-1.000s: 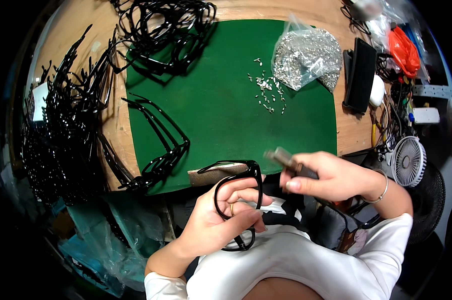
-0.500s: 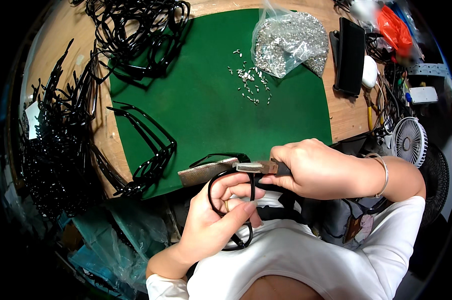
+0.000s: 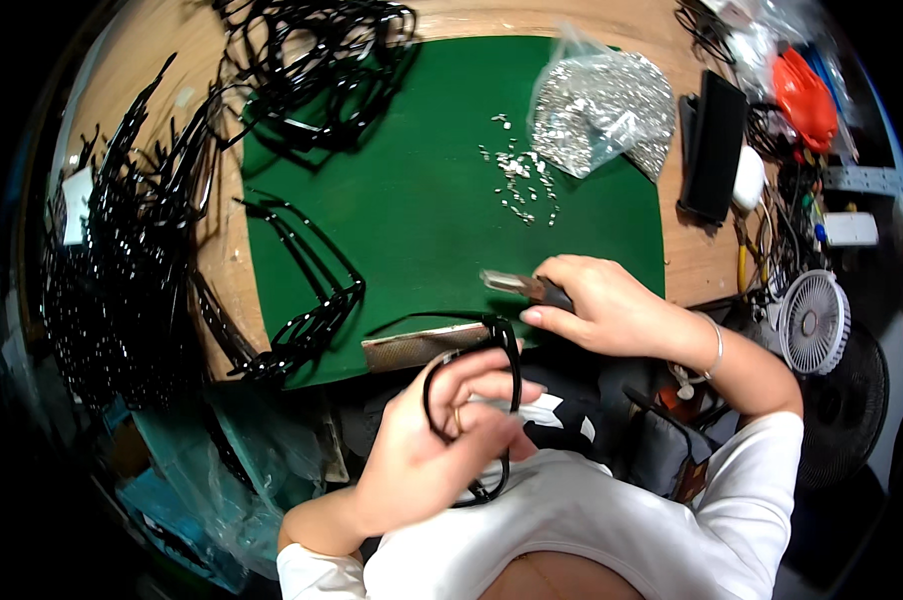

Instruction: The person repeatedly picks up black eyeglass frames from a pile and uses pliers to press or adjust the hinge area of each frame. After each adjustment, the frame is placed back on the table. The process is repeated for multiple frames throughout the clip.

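My left hand [image 3: 437, 450] is closed on a glossy black eyeglass frame [image 3: 515, 375] low in the view, with fingers through one rim. One temple sticks out leftward over a textured metal bar [image 3: 412, 348] at the mat's front edge. My right hand [image 3: 597, 305] grips a metal tool [image 3: 512, 283] with a flat silvery tip and dark handle, held above and right of the frame, apart from it. Small silvery pieces [image 3: 522, 170] lie scattered on the green mat [image 3: 422, 200], beside a clear bag [image 3: 597, 110] full of them.
Tangled black frames form piles at the left [image 3: 122, 300] and top [image 3: 312, 70]. A black device [image 3: 714, 145], white object [image 3: 749, 178], pliers [image 3: 743, 265], cables and red bag [image 3: 805, 98] line the right. A white fan [image 3: 814, 320] stands right of the table.
My right hand came in from the right to the frame's upper corner half a second ago, and has since lifted away upward with the tool. My left hand still holds the frame.
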A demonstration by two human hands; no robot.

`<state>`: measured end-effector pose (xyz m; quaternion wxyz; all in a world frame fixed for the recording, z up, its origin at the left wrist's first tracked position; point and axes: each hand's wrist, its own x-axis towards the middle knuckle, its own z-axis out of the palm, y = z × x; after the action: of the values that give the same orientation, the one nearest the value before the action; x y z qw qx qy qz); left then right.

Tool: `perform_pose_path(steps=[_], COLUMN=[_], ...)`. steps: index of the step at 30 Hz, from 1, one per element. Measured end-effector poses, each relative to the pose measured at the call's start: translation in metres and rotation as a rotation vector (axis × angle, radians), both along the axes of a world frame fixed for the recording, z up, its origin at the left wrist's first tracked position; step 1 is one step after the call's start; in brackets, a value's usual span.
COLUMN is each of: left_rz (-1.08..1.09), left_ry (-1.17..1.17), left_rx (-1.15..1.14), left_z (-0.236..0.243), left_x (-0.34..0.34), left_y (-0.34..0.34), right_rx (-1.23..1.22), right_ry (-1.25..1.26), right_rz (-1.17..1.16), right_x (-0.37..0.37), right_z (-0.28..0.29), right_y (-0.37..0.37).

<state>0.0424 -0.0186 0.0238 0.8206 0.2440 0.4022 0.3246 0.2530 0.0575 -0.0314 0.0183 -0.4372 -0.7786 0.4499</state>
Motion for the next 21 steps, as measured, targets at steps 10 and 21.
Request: perform_pose_path(steps=[10, 21], left_rz=[0.401, -0.208], left_ry=[0.564, 1.912], left_rx=[0.407, 0.897], left_z=[-0.037, -0.044], left_x=[-0.019, -0.061], left_y=[0.023, 0.03], right_rx=[-0.2, -0.19], right_ry=[-0.027, 0.058], right_rz=[-0.137, -0.107], right_x=[-0.012, -0.017], right_z=[0.011, 0.016], right_y=[0.002, 0.007])
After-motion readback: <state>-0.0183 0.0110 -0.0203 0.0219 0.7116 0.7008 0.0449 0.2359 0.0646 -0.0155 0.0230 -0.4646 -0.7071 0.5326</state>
